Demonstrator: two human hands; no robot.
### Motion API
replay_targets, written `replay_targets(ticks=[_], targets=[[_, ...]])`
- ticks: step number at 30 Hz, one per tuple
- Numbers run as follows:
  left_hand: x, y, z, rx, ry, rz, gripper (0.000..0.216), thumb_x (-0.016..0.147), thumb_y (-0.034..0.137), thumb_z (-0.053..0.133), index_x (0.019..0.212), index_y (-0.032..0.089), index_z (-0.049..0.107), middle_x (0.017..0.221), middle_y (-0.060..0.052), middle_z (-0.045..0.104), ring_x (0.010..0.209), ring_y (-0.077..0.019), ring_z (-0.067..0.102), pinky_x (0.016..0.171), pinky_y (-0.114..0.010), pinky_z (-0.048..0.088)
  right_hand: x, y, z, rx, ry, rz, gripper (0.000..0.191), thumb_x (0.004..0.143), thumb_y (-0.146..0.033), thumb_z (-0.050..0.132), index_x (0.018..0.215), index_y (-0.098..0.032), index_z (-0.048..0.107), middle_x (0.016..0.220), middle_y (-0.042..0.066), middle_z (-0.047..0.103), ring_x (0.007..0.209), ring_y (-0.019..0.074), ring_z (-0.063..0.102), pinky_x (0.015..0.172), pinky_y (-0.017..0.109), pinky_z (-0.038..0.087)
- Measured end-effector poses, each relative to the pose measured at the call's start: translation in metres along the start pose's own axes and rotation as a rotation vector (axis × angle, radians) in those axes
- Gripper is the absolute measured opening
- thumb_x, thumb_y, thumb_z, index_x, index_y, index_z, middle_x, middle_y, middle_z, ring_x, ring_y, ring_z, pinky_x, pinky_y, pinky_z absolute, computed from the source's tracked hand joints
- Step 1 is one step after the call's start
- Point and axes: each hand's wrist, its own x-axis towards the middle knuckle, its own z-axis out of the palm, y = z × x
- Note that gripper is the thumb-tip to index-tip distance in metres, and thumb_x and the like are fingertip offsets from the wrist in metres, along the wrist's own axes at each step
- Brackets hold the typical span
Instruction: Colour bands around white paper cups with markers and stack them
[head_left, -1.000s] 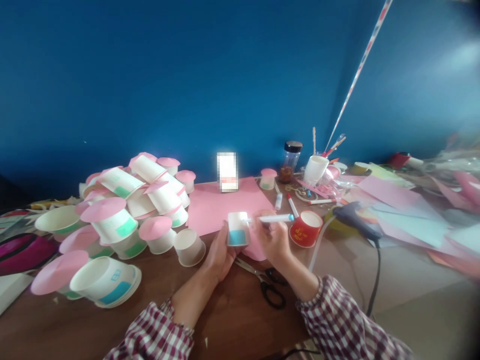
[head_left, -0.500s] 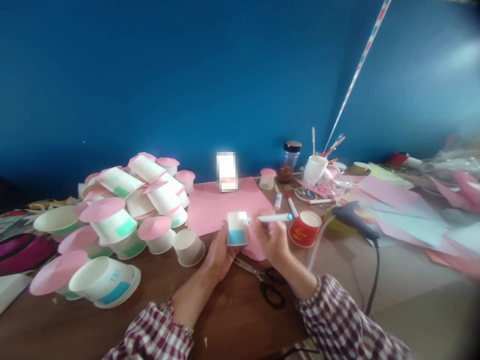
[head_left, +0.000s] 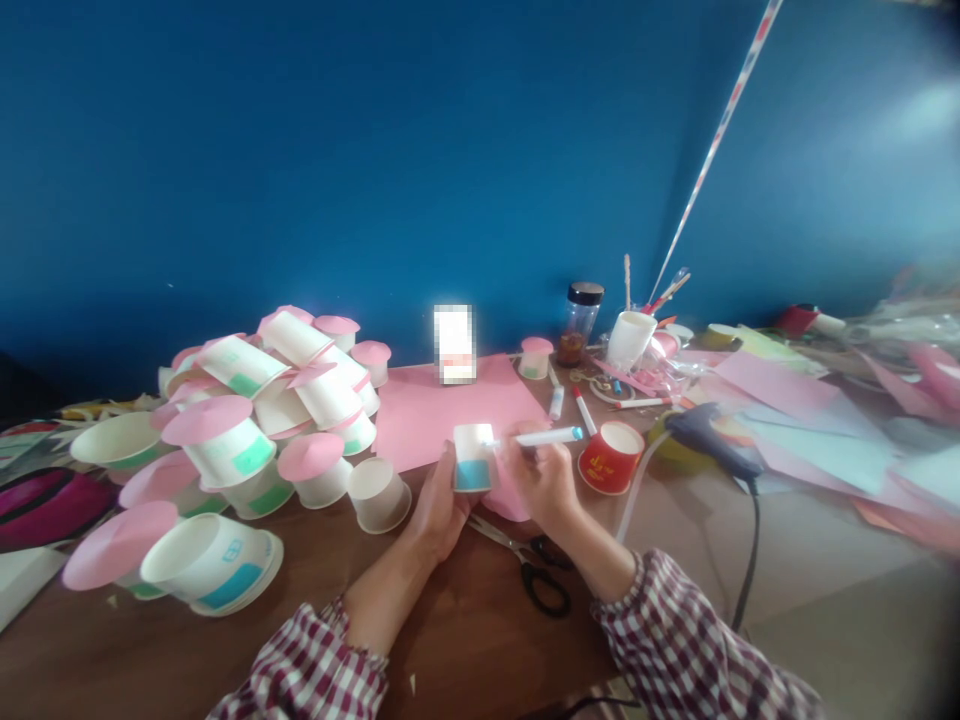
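My left hand [head_left: 439, 510] is closed round a small white paper cup with a blue band [head_left: 473, 457], held upside down above the table. My right hand [head_left: 545, 482] grips a white marker with a blue end [head_left: 551, 436], lying crosswise, its tip touching the cup's side near the top. A pink paper piece [head_left: 510, 497] shows between and under my hands. Black-handled scissors [head_left: 536, 570] lie on the wooden table [head_left: 465, 640] just below my hands.
A heap of white cups with pink paper lids [head_left: 255, 410] fills the left. A pink sheet [head_left: 442, 405] lies behind my hands. A red cup [head_left: 610, 457], loose markers [head_left: 583, 408], a jar [head_left: 579, 320], a glue gun [head_left: 709, 440] with its cord and coloured papers [head_left: 817, 430] lie to the right.
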Motion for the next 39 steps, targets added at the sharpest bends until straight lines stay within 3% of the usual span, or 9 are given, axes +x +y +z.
replay_targets(ticks=[25,39], targets=[[0.0008,-0.0001,0.0011,-0.053,0.005,-0.03,0.044,0.086,0.044,0.049,0.108,0.009,0.062,0.103,-0.015,0.068,0.091,-0.0245,0.064,0.08,-0.038,0.053,-0.0011,0.0007,0.0007,0.07,0.045,0.024,0.017,0.088,-0.028,0.048,0.082,-0.017,0.06,0.063,0.001,0.06,0.06,0.0142,0.061,0.052,0.021,0.048],[0.0001,-0.0001,-0.0018,-0.087,-0.021,-0.04,0.041,0.085,0.043,0.051,0.108,0.01,0.062,0.099,-0.012,0.068,0.085,-0.0214,0.064,0.077,-0.036,0.054,0.0012,-0.0003,-0.001,0.109,0.073,0.046,0.014,0.087,-0.026,0.049,0.083,-0.017,0.058,0.055,-0.001,0.06,0.047,0.012,0.058,0.046,0.02,0.048]])
